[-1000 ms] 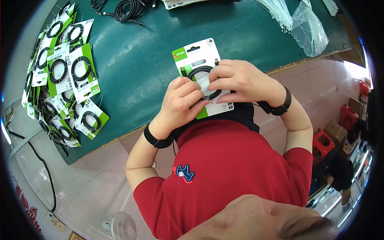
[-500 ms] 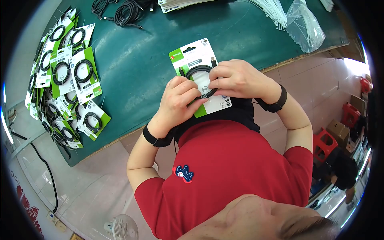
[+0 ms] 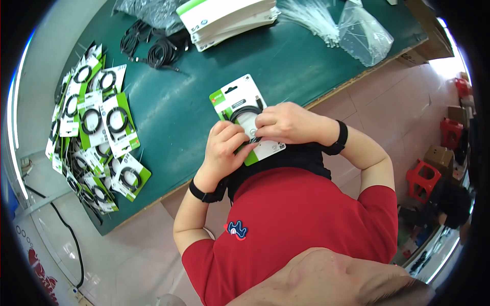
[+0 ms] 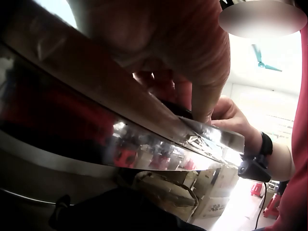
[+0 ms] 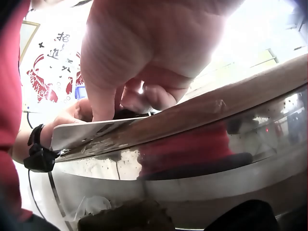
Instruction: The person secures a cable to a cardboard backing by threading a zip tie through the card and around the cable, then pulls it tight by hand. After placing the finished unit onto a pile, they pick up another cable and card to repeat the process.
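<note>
A white and green card [image 3: 240, 94] lies at the table's front edge in the head view, its lower end against the person's waist. On it is a coiled black cable [image 3: 245, 110]. The left hand [image 3: 223, 149] pinches the coil's lower left part, and the right hand [image 3: 288, 124] pinches its lower right side, thumbs close together. Fingers cover part of the coil. In the right wrist view the card [image 5: 86, 132] juts past the table edge below the right hand [image 5: 149, 43]. The left hand [image 4: 168, 38] bends over the cable in the left wrist view.
Carded cables [image 3: 92, 121] are heaped at the table's left end. Along the back are loose black cables [image 3: 161, 53], a stack of cards [image 3: 229, 20], white zip ties [image 3: 311, 20] and a clear bag [image 3: 363, 34]. Red stools [image 3: 421, 179] stand on the floor at right.
The head view has shifted, showing more of the table's back. Both hands stay at the coil with little visible change in grip.
</note>
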{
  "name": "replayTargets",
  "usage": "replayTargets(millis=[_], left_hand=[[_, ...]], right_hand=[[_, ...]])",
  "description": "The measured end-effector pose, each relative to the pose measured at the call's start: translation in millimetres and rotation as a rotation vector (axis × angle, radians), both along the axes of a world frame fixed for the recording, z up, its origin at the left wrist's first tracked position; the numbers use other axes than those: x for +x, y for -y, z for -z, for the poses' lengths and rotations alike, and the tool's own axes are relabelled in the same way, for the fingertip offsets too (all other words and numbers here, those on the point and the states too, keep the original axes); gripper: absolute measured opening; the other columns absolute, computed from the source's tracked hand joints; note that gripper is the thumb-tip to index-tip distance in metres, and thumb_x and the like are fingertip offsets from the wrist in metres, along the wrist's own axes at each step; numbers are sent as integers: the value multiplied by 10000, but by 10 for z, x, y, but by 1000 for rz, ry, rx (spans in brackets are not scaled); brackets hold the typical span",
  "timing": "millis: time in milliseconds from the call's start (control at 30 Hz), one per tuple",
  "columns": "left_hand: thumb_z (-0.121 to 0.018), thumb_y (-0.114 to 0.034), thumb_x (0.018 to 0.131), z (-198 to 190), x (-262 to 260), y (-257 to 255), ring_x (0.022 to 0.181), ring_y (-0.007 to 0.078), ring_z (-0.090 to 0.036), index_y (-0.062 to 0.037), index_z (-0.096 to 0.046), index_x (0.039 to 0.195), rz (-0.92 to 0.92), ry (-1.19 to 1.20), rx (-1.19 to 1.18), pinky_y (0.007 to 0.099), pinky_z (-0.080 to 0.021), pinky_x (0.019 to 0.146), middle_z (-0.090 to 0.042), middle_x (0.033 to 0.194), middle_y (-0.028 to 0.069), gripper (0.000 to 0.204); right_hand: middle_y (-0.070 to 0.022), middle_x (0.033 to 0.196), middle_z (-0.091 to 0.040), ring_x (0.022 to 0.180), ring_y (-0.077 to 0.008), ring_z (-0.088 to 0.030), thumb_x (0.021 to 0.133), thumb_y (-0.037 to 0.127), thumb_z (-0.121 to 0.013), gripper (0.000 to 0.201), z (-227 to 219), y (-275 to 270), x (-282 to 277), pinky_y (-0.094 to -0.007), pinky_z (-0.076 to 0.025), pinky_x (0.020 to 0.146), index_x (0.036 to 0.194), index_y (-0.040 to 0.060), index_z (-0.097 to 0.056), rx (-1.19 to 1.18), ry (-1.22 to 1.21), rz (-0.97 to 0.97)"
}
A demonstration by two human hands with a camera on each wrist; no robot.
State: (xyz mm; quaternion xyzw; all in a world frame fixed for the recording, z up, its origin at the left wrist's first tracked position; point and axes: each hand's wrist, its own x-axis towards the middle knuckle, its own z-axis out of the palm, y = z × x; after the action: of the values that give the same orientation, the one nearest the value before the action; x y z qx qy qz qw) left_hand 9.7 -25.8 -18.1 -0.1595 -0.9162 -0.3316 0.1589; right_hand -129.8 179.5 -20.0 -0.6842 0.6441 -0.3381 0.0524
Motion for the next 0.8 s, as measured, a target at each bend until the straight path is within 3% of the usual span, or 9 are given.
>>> replayTargets(millis=[200,300,333,433,467,567,733,800], left_hand=[[-857,-151,740,-252,77,-110,948,260,-609,-71,-702,937,-129,-82,-15,376,-490,852,-653,965,42,263],[-863,-160,788,-307,90,-340,1067,223,-621,-30,-692,1058,-620,-202,753,367,-503,929,-670,1076,46,345],[-863,-160,788,-324,113,-305,1067,223,-621,-30,-692,1058,-607,-208,754,367,-503,929,-670,1076,46,345],[-820,-116,851,-345,182,-68,1088,191,-645,15,-667,1154,-397,607,1282,350,-532,939,-692,1124,65,364],[-820,-116,851,-329,186,-48,1088,191,-645,15,-667,1154,-390,605,1280,350,-532,939,-692,1124,65,364],[-770,-39,873,-287,175,-13,1021,178,-688,24,-669,1185,-300,938,1417,317,-559,887,-718,1127,89,334],[-727,-19,906,-246,234,-61,960,173,-709,18,-681,1187,-286,863,1388,306,-570,862,-737,1087,89,287],[-738,-23,898,-233,270,-41,977,173,-705,15,-697,1161,-254,818,1377,315,-566,879,-737,1091,92,269]], right_hand=[[-48,976,-613,851,-233,-638,865,150,-674,138,-164,-26,9,-363,-515,681,981,76,-686,-88,-25,34],[-56,985,-613,862,-227,-642,860,143,-664,147,-391,-47,-12,-358,-514,687,986,70,-683,-115,-130,72],[-56,985,-613,862,-227,-642,860,143,-664,147,-415,-38,-7,-358,-514,687,986,70,-683,-118,-139,81],[-56,986,-609,865,-219,-640,846,141,-669,168,-471,-25,23,-350,-510,680,994,63,-683,-166,-216,57],[-56,986,-609,865,-219,-640,846,141,-669,168,-473,-28,47,-350,-510,680,994,63,-683,-167,-222,61],[-59,1003,-621,868,-232,-648,849,132,-687,170,-453,-33,110,-351,-524,688,1005,64,-689,-118,-214,15],[-65,1000,-638,874,-258,-661,856,102,-702,155,-526,-147,4,-362,-541,700,1006,65,-700,-267,29,29],[-87,994,-658,883,-290,-670,867,71,-703,141,-605,-295,-288,-377,-553,715,1008,74,-712,-293,11,275]])
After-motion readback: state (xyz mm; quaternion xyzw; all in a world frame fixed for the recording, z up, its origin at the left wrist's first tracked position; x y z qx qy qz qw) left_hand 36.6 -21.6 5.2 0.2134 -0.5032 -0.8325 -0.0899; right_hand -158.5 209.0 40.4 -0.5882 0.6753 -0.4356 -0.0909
